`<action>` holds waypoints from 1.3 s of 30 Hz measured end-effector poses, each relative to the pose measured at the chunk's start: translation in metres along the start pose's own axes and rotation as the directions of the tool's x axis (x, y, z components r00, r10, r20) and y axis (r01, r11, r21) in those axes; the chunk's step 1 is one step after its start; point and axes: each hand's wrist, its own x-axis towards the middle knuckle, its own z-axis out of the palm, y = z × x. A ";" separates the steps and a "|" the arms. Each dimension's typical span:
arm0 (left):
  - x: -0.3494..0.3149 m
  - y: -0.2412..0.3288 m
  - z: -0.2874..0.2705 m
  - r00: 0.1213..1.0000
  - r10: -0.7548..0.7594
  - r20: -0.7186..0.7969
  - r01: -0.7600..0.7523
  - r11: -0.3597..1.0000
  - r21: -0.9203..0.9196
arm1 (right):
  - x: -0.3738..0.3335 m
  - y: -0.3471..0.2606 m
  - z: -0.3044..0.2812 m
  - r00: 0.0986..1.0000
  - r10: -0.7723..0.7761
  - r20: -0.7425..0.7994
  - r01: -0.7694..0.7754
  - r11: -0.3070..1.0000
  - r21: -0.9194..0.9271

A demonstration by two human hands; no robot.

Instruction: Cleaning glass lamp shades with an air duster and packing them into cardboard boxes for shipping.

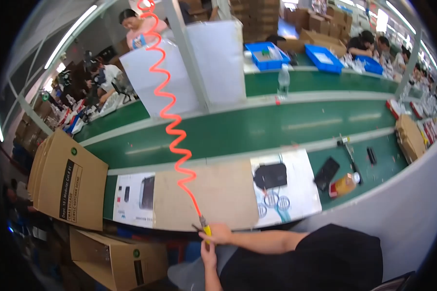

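Observation:
Both my hands meet at the table's near edge on a slim yellow air tool with a metal fitting. A red coiled hose drops from above into its top end. My right hand, reaching in from the right, is closed around the tool's body. Just below, my left hand is closed on its lower end, its fingers partly hidden. A short dark piece, perhaps a lever, sticks out to the left of the tool. The tan cardboard sheet on the table lies just beyond my hands.
Tall cardboard cartons stand at the left, with an open carton below. A drink bottle, a black phone-like slab and a hammer-like tool lie at the right. Beyond the green belt stands a clear bottle; people work farther off.

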 end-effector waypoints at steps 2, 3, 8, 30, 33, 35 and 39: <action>-0.003 -0.002 0.008 1.000 -0.018 0.012 0.016 0.994 0.104 | -0.002 0.017 0.010 0.997 0.009 -0.072 -0.007 1.000 0.024; -0.008 -0.011 0.014 1.000 -0.029 -0.010 0.030 0.995 0.096 | -0.004 0.015 0.004 0.998 -0.021 -0.064 0.017 0.997 -0.074; -0.010 -0.008 -0.002 0.991 -0.115 0.064 0.118 0.992 -0.044 | -0.013 -0.002 0.006 0.965 -0.253 -0.075 0.229 0.944 -0.238; 0.036 -0.062 -0.021 0.945 -0.280 0.166 0.320 0.703 -0.636 | 0.001 0.003 -0.007 0.995 -0.006 -0.095 0.001 0.999 -0.054; 0.031 -0.046 -0.025 0.916 -0.389 0.102 0.383 0.768 -0.513 | 0.002 0.006 -0.005 0.995 0.011 -0.102 -0.014 1.000 -0.026; 0.032 -0.046 -0.018 0.896 -0.438 -0.068 0.347 0.790 -0.506 | 0.002 0.008 -0.007 0.991 -0.011 -0.130 0.009 1.000 -0.013; 0.043 -0.082 -0.023 0.881 -0.447 -0.158 0.320 0.806 -0.498 | 0.002 0.003 -0.010 0.997 0.020 -0.078 -0.027 0.996 -0.082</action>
